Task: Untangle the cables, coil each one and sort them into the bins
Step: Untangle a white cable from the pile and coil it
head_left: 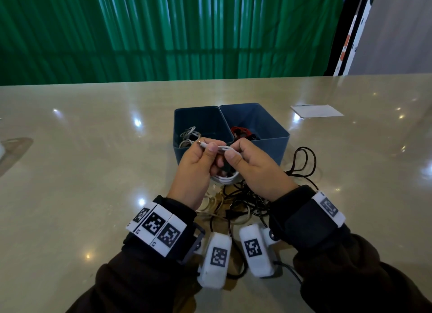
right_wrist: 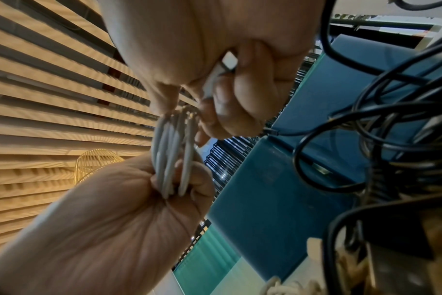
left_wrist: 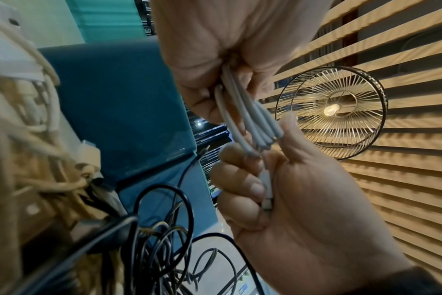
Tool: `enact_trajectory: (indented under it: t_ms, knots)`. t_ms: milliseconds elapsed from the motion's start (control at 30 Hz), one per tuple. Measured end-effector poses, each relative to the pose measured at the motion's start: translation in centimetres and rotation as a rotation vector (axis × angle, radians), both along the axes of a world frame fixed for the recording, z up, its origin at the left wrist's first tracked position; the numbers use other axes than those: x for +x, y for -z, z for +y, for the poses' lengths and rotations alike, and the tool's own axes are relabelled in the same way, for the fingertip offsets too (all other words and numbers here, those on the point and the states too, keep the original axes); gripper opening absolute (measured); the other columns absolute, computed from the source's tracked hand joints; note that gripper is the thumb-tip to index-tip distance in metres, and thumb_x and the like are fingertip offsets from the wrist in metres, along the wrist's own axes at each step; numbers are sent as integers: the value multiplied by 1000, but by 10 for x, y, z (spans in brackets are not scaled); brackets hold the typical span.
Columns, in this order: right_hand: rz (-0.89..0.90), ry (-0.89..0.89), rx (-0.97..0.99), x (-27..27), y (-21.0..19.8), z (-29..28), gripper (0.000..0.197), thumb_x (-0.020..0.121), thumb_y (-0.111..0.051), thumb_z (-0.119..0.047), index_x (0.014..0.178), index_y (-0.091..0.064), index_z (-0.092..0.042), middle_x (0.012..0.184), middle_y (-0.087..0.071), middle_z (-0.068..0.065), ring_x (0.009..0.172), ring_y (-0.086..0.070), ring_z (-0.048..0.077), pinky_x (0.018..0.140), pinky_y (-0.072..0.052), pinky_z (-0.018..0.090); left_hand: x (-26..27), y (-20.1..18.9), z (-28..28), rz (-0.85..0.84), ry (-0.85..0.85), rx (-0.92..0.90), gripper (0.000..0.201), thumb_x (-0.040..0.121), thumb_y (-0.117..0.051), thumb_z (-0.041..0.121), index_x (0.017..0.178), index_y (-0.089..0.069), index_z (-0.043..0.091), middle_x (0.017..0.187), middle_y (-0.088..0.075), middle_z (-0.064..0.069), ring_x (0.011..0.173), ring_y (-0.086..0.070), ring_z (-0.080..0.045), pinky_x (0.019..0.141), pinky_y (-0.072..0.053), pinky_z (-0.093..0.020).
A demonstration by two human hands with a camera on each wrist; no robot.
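Now, left hand (head_left: 195,170): pinches the plug end of the white cable (head_left: 225,179), lower fingers curled round its loops.
Right hand (head_left: 259,170): grips the same bundle of loops from the other side.
White cable: held above the table (head_left: 81,172), just before the two blue bins (head_left: 268,139) at mid-table.
Tangle (head_left: 247,202): black and cream cables under the wrists, toward the near edge.
Risk: likely the coil springs open if either grip loosens before the end is tucked.

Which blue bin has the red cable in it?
The right-hand blue bin holds the red cable; the left-hand bin holds white and grey coils.
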State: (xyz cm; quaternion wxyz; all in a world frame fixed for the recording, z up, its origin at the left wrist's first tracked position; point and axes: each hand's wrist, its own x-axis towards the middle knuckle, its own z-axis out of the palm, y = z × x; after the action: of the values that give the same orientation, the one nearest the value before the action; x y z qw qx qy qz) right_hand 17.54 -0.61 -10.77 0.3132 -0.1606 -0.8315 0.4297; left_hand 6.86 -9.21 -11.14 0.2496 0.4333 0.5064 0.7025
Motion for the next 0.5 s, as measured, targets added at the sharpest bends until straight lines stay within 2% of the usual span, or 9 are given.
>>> enact_trajectory:
  t_ms: [100, 167, 200, 233, 267, 333, 367, 433, 500]
  knots:
    - [-14, -36, -138, -1, 0, -1, 44, 95, -37, -48, 86, -55, -8, 73, -54, 1, 69, -51, 12, 68, -45, 40, -2, -1, -1, 59, -49, -4, 26, 99, -39, 23, 87, -58, 10, 54, -46, 12, 52, -45, -4, 53, -41, -18]
    - [-46, -56, -146, 0, -2, -2, 40, 100, -35, -39, 78, -58, -16, 62, -55, -12, 59, -48, -1, 60, -40, 21, -3, -2, -2, 102, -48, -13, 26, 99, -39, 22, 87, -57, 8, 52, -46, 13, 50, -43, -2, 50, -39, -17]
    - [-67, -57, -118, 1, -4, -1, 41, 101, -35, -35, 77, -60, -12, 59, -54, -12, 54, -47, -1, 58, -37, 18, -4, -2, -2, 124, -42, -18, 25, 100, -39, 21, 87, -56, 9, 52, -47, 12, 49, -43, -3, 50, -39, -18]
    - [-84, -53, -84, 2, -6, 0, 45, 101, -36, -35, 79, -60, -4, 61, -54, -8, 54, -45, 0, 58, -36, 21, -4, -3, -3, 136, -33, -20, 23, 100, -39, 19, 86, -55, 9, 53, -47, 12, 49, -43, -4, 49, -39, -19]
    - [-92, -42, -54, 3, -7, 1, 49, 99, -37, -38, 82, -60, 2, 64, -55, 2, 56, -47, 7, 59, -38, 27, -4, -4, -3, 136, -22, -16, 21, 100, -40, 17, 86, -53, 8, 54, -48, 10, 48, -43, -4, 47, -40, -19]
    - [-85, -16, -11, 5, -8, 4, 51, 97, -40, -41, 86, -60, 4, 75, -58, 22, 66, -52, 25, 65, -44, 38, -3, -5, -4, 133, 2, -1, 17, 99, -41, 13, 88, -51, 4, 56, -51, 7, 46, -43, -6, 45, -41, -20]
    - [-84, -2, 8, 6, -9, 5, 48, 98, -41, -38, 85, -60, 4, 79, -59, 25, 68, -52, 26, 67, -45, 38, -3, -5, -4, 139, 3, 3, 15, 98, -43, 12, 89, -51, 3, 57, -53, 4, 45, -42, -7, 45, -41, -20]
    - [-78, 13, 42, 7, -10, 6, 40, 99, -44, -29, 80, -59, 2, 74, -56, 22, 65, -49, 16, 64, -42, 33, -4, -4, -3, 151, 2, 5, 13, 97, -44, 10, 91, -53, 4, 62, -57, 0, 47, -45, -9, 46, -41, -18]
    - [-59, 21, 63, 7, -11, 5, 35, 98, -46, -25, 73, -57, -3, 67, -51, 9, 61, -45, 6, 61, -39, 24, -6, -2, -3, 168, -8, -3, 13, 97, -46, 13, 92, -58, 8, 68, -60, -3, 53, -52, -9, 50, -45, -18]
